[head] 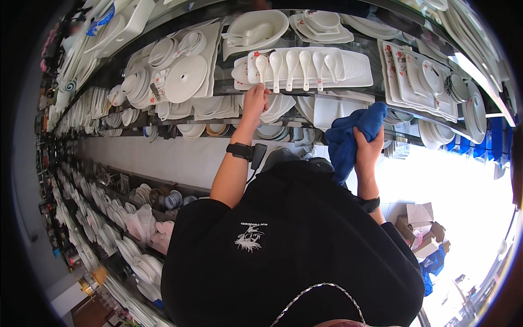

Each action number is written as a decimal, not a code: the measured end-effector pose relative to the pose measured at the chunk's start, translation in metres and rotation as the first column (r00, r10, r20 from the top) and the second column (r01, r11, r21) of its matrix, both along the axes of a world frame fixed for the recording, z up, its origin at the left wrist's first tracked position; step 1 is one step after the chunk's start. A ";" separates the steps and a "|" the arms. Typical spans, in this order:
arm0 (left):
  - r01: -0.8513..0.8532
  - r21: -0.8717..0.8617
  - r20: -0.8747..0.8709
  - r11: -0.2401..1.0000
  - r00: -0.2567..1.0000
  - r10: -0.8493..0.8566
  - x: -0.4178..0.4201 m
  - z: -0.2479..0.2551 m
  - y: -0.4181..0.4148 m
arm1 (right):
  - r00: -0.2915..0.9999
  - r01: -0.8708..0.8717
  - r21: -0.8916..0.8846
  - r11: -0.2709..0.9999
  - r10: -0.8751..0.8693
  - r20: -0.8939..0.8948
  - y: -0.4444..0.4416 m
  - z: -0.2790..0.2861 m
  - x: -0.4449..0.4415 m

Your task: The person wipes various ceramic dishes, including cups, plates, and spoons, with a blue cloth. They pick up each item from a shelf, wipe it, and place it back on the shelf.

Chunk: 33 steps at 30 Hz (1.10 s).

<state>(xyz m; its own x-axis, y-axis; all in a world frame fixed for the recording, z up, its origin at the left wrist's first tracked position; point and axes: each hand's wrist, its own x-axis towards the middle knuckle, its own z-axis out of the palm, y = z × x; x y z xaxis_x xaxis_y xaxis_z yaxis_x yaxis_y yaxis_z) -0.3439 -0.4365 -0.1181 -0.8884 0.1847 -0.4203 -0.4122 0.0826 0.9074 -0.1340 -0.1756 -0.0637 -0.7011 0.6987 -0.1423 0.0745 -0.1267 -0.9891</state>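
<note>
My left hand (255,102) has its fingers on the handle end of the leftmost white ceramic spoon (262,68). That spoon lies in a row with several other white spoons (305,67) across stacked long white platters (359,70), some with red floral prints. To the right, my right hand (369,147) grips a bunched blue cloth (347,137) in front of the shelf edge. The cloth hangs down below the hand. Behind the row, a large white bowl (282,22) holds more white spoons (255,34).
Glass shelves carry stacked dishes on both sides, among them a round white lid (186,78) at left and square floral plates (402,81) at right. Lower shelves hold more plates (278,107). Opened cardboard boxes (425,235) stand on the floor at lower right.
</note>
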 end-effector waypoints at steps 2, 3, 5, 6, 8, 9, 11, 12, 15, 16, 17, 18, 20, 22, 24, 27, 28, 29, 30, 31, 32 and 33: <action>-0.002 0.014 -0.001 1.000 1.000 0.002 0.000 0.000 0.001 | 1.000 -0.020 0.008 1.000 0.020 0.009 -0.002 -0.001 -0.005; -0.009 0.016 0.001 1.000 1.000 0.009 0.001 0.000 0.001 | 0.999 -0.034 0.012 0.999 0.034 0.014 -0.003 -0.001 -0.007; -0.024 0.019 0.007 1.000 1.000 0.023 0.002 -0.001 0.000 | 0.998 -0.050 0.023 0.998 0.050 0.026 -0.004 -0.001 -0.011; -0.026 0.023 0.011 0.999 1.000 0.026 0.003 -0.003 -0.001 | 0.998 -0.060 0.028 0.998 0.059 0.032 -0.005 -0.002 -0.013; -0.032 0.028 0.020 0.999 0.999 0.031 0.004 -0.007 -0.004 | 0.995 -0.089 -0.018 0.996 0.089 0.033 -0.007 -0.001 -0.016; -0.038 0.013 0.018 0.999 0.999 0.037 0.006 -0.005 -0.006 | 0.994 -0.106 -0.042 0.993 0.107 0.034 -0.008 0.001 -0.017; -0.050 -0.018 0.014 0.999 0.999 0.050 0.011 -0.001 -0.008 | 0.991 -0.131 -0.185 0.974 0.130 -0.016 -0.011 0.003 -0.019; -0.047 -0.033 0.004 0.998 0.999 0.047 0.014 0.002 -0.011 | 0.990 -0.143 -0.254 0.957 0.137 -0.042 -0.013 0.005 -0.019; -0.059 -0.065 -0.005 0.996 0.998 0.059 0.021 0.003 -0.025 | 0.978 -0.207 -0.374 0.904 0.180 -0.106 -0.020 0.016 -0.024; -0.063 -0.084 0.022 0.994 0.998 0.065 0.024 0.007 -0.030 | 0.973 -0.230 -0.412 0.882 0.194 -0.128 -0.023 0.022 -0.026; -0.081 -0.084 0.030 0.993 0.996 0.084 0.027 0.007 -0.037 | 0.967 -0.252 -0.449 0.858 0.206 -0.150 -0.025 0.029 -0.028; -0.096 -0.081 0.035 0.992 0.994 0.099 0.028 0.006 -0.044 | 0.961 -0.273 -0.482 0.833 0.214 -0.174 -0.028 0.034 -0.030; -0.145 -0.065 0.051 0.987 0.988 0.148 0.030 0.004 -0.063 | 0.940 -0.337 -0.526 0.781 0.242 -0.242 -0.032 0.035 -0.034; -0.210 -0.027 0.071 0.977 0.975 0.211 0.028 0.003 -0.084 | 0.916 -0.390 -0.526 0.756 0.256 -0.310 -0.032 0.038 -0.037; -0.250 -0.019 0.046 0.968 0.967 0.251 0.024 0.004 -0.106 | 0.916 -0.377 -0.685 0.623 0.141 -0.376 -0.043 0.052 -0.042; -0.336 -0.021 0.020 0.942 0.941 0.337 0.012 0.006 -0.142 | 0.875 -0.438 -0.741 0.509 0.053 -0.481 -0.056 0.045 -0.053; -0.363 -0.008 -0.001 0.932 0.932 0.363 0.006 0.004 -0.157 | 0.865 -0.454 -0.740 0.496 0.044 -0.501 -0.063 0.039 -0.055; -0.389 0.005 -0.020 0.921 0.921 0.389 0.000 0.002 -0.172 | 0.855 -0.467 -0.739 0.486 0.033 -0.518 -0.071 0.034 -0.056; -0.414 0.008 -0.033 0.910 0.910 0.414 -0.006 0.005 -0.186 | 0.850 -0.472 -0.741 0.477 0.024 -0.526 -0.083 0.030 -0.060; -0.441 0.023 -0.018 0.897 0.897 0.441 -0.013 0.003 -0.200 | 0.849 -0.472 -0.745 0.472 0.013 -0.529 -0.096 0.026 -0.065; -0.466 0.038 -0.003 0.884 0.885 0.466 -0.022 0.001 -0.212 | 0.847 -0.471 -0.747 0.470 0.004 -0.532 -0.110 0.021 -0.071; -0.492 0.051 0.014 0.869 0.870 0.492 -0.030 0.000 -0.226 | 0.845 -0.472 -0.747 0.467 -0.002 -0.535 -0.126 0.017 -0.077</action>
